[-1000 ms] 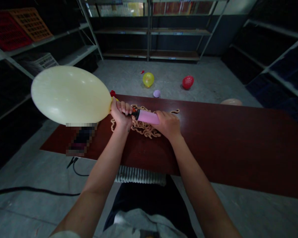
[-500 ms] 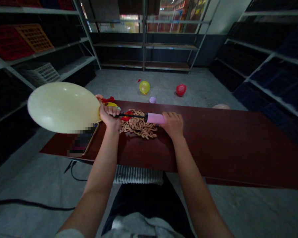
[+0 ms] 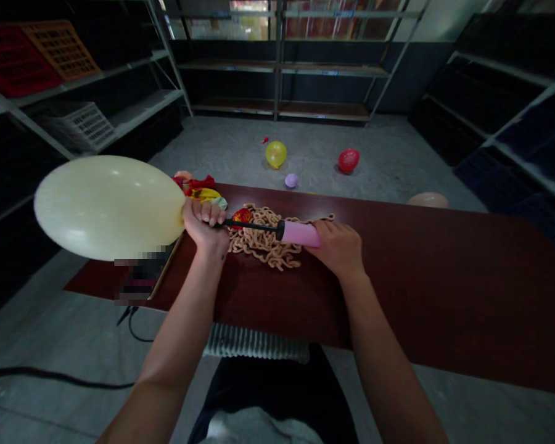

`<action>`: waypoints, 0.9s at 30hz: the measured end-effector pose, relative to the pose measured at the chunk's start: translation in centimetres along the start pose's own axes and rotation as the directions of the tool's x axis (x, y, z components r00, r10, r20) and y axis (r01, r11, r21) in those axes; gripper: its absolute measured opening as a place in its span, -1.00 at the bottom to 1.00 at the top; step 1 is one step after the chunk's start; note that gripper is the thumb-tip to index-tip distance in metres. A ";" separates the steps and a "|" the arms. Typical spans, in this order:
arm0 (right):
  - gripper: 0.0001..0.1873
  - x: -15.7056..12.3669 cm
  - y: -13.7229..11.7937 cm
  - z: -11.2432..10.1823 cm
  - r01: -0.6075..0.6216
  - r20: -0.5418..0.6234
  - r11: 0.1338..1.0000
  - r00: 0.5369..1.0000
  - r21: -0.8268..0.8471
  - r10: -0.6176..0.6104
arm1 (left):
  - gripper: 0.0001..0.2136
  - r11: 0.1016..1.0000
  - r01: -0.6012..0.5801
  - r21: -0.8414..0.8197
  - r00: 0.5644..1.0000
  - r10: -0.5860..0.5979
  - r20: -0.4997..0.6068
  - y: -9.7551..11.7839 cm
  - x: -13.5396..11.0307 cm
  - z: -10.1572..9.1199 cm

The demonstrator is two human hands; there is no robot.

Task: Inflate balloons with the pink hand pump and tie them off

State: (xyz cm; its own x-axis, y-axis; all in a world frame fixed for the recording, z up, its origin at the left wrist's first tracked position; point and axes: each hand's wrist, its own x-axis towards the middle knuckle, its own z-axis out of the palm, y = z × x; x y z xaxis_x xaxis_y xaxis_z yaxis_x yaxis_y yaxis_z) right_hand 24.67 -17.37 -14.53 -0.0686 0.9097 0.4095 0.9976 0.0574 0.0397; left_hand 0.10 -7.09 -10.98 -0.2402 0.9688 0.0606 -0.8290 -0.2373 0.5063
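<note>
My left hand [image 3: 204,225] is closed around the neck of a large pale-yellow balloon [image 3: 108,206] and the near end of a hand balloon pump. The balloon swells out to the left, stretched smooth; its neck is hidden in my fingers. A thin black rod runs from that hand into the pump's pink barrel [image 3: 301,234]. My right hand [image 3: 340,246] grips the barrel's far end. Below the rod lies a tangled heap of beige cord [image 3: 271,250], with a small red-and-yellow item [image 3: 243,216] on it.
Uninflated balloons [image 3: 203,191] lie on the dark red table [image 3: 420,277] behind my left hand. A partly blurred flat device [image 3: 150,274] rests at the left edge. Yellow [image 3: 276,154], red [image 3: 348,161] and purple [image 3: 291,180] balloons are on the floor. Shelves with crates [image 3: 58,52] surround the room.
The view has tilted down slightly. My right hand and the pump barrel appear a little farther right, and the pale-yellow balloon looks slightly larger. Both hands keep their grip.
</note>
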 end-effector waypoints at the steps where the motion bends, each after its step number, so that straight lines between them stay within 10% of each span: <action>1: -0.60 0.1 -0.4 0.0 0.009 0.013 1.000 1.000 0.005 -0.009 | -0.52 1.000 0.014 0.015 1.000 -0.015 0.003 -0.2 -0.3 0.2; 18: -0.52 1.0 -3.8 2.2 -0.052 0.020 0.987 0.999 0.153 0.049 | -0.42 0.995 0.092 0.046 0.992 -0.095 0.081 -3.9 -2.2 1.9; 27: -0.60 0.8 -3.7 2.9 -0.246 0.018 0.898 0.966 0.365 0.258 | -0.44 0.981 0.039 0.188 0.988 -0.066 0.138 -4.4 -1.4 6.6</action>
State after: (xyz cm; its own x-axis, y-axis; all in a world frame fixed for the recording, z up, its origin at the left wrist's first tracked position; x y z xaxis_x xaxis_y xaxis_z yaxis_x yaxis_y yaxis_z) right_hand 20.95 -15.62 -16.99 0.1913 0.9009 0.3896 0.9171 -0.0226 -0.3980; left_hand 7.39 -6.98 -7.65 -0.1130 0.9829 0.1455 -0.7281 -0.1816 0.6610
